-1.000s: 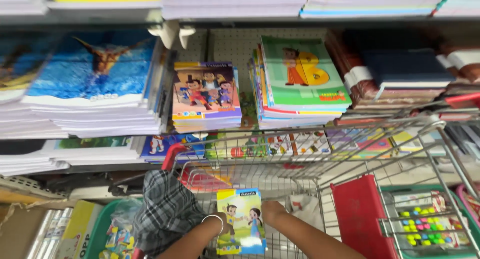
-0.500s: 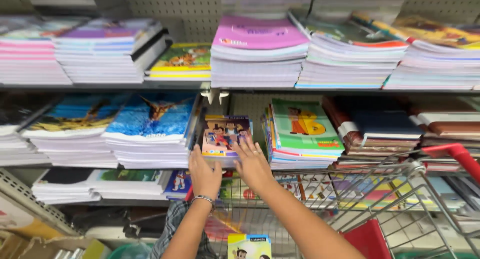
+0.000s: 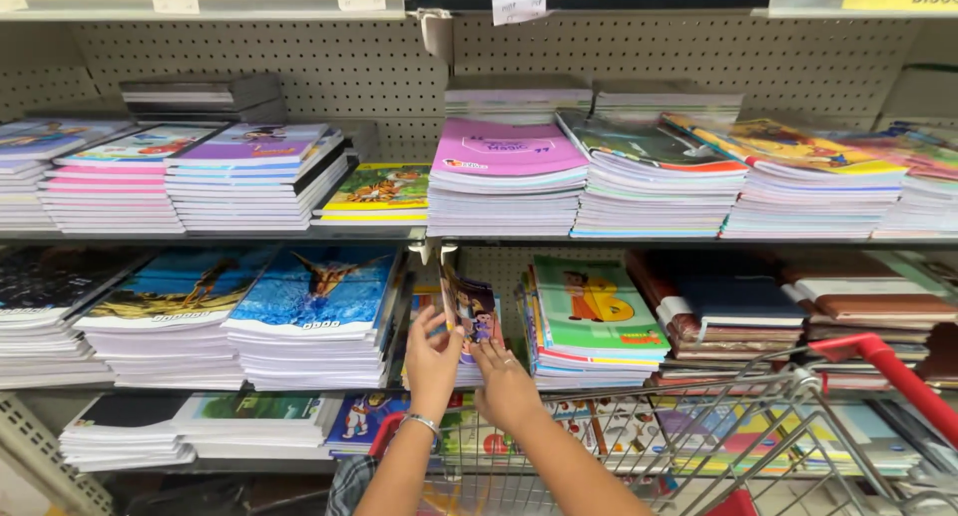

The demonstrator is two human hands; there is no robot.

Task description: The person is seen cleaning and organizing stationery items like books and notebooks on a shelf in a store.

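— While you look down near you, what do you see?
— A wire cart [image 3: 758, 426] with a red handle [image 3: 883, 361] is closest, on the right; both arms reach over it toward the shelves.

— What do the hands do?
— The left hand [image 3: 431, 361] and the right hand [image 3: 504, 386] are side by side; both hold one thin picture book [image 3: 471, 311]; the left fingers [image 3: 431, 324] pinch its left edge; the right fingers [image 3: 491, 354] press on its bottom; the book stands up, tipped, in front of the middle shelf.

— What is beside it?
— A stack of blue books [image 3: 319, 311] sits just left; a green stack [image 3: 594, 321] sits just right.

— And farther away?
— On the shelf above, a pink stack [image 3: 504, 172] sits over the hands; a white wall with little holes [image 3: 639, 67] is farthest.
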